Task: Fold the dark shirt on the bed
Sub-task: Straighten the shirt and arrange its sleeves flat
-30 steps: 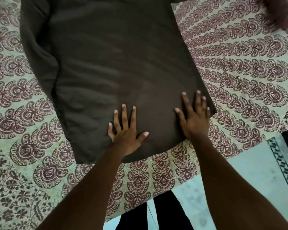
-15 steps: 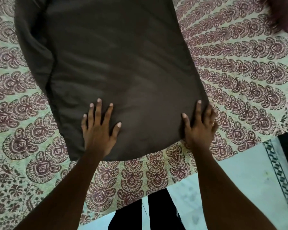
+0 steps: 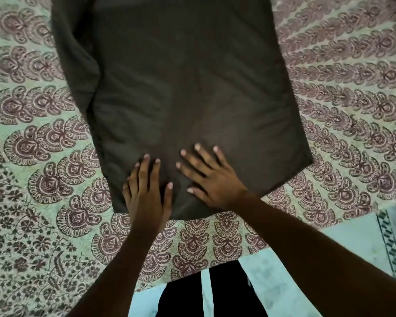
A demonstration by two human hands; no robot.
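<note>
dark shirt (image 3: 181, 92) spread flat on bed (image 3: 352, 92), hem at near edge | left hand (image 3: 146, 193) and right hand (image 3: 212, 179) both released, palms flat on hem centre, grasping nothing | likely pressing out creases before folding

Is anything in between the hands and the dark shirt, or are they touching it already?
Nothing is in between. The left hand and the right hand both lie flat, fingers spread, right on the dark shirt near its bottom edge. Only the patterned bedsheet shows around the shirt.
</note>
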